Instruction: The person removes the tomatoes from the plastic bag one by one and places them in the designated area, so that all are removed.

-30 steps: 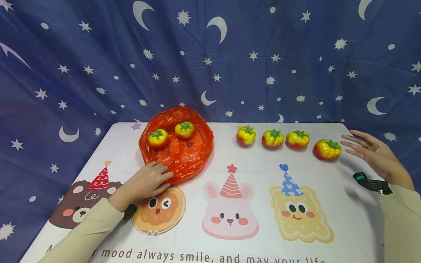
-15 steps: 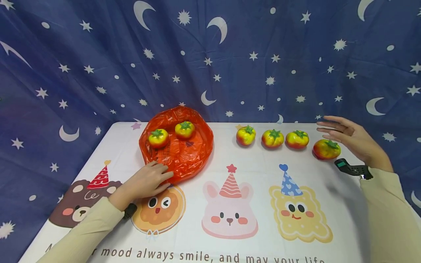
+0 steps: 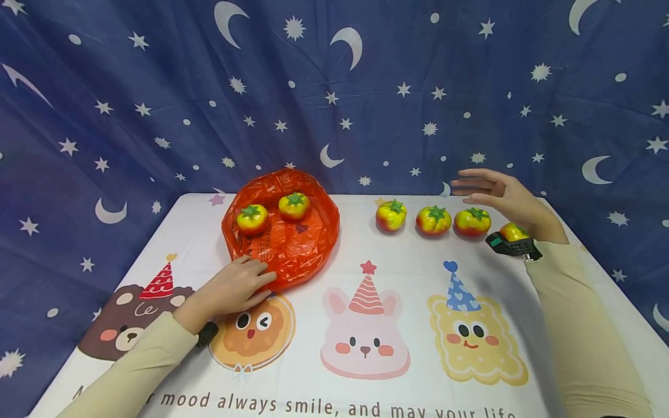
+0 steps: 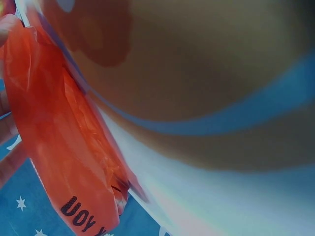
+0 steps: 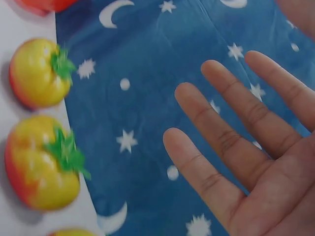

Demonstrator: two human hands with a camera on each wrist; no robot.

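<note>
A red plastic bag (image 3: 308, 249) lies spread with its mouth up on the left of the table. Two yellow-red toy tomatoes (image 3: 252, 220) with green leafy tops sit in it. My left hand (image 3: 235, 287) grips the bag's near rim; the left wrist view has fingers behind the red film (image 4: 54, 128) and a fingertip on its top edge. To the right, several more tomatoes (image 3: 433, 222) form a row at the back. Above the row's right end hovers my right hand (image 3: 509, 200), fingers spread and holding nothing. The rightmost tomato (image 3: 513, 232) is partly hidden by the wrist camera.
A white tablecloth (image 3: 366, 348) printed with cartoon animals and lettering covers the table. Behind the tomatoes hangs a dark blue curtain (image 3: 292, 116) with moons and stars, close to the table's back edge.
My right hand has moved left and a little up, from beside the rightmost tomato to over the row's right end. The left hand, the bag and the tomatoes stay in place.
</note>
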